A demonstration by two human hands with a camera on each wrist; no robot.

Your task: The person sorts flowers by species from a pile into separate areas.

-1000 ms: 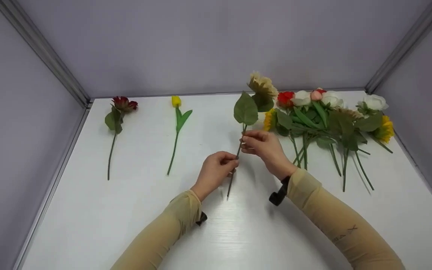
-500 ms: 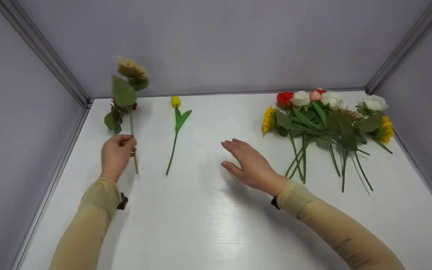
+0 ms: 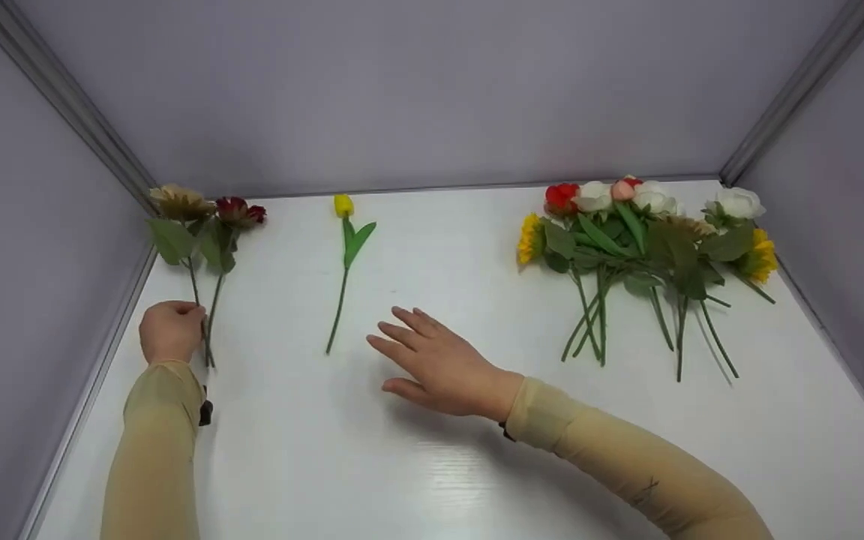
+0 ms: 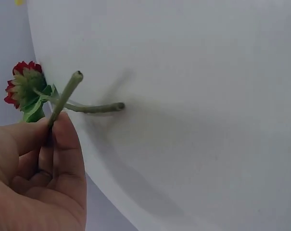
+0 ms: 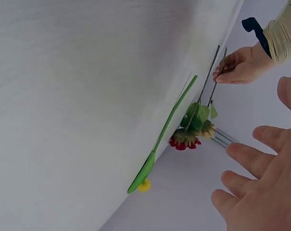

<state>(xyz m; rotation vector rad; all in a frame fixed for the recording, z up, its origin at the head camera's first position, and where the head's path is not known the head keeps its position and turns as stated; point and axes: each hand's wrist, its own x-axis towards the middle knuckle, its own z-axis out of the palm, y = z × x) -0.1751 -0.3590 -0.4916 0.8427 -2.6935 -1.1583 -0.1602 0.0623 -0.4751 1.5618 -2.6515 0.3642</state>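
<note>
At the table's left side my left hand (image 3: 171,331) pinches the stem of a cream flower (image 3: 180,202) between thumb and fingers. Its head lies just left of a dark red flower (image 3: 234,213), and the two stems cross near their lower ends. In the left wrist view the pinched stem (image 4: 66,98) juts past the fingertips, while the red flower (image 4: 26,85) shows behind it. My right hand (image 3: 443,367) hovers over the middle of the table, fingers spread and holding nothing. Closest to it is a yellow tulip (image 3: 343,205) with green leaves, lying on the table.
A heap of flowers on the right side of the white table (image 3: 432,465) includes a red flower (image 3: 561,198), white flowers (image 3: 738,204), a peach tulip (image 3: 622,190) and sunflowers (image 3: 530,238). Grey panels (image 3: 432,90) enclose the back and sides.
The cream flower passed from both hands into the left hand alone, which carried it left and lowered it beside the dark red flower. My right hand let go and drifted left with fingers spread.
</note>
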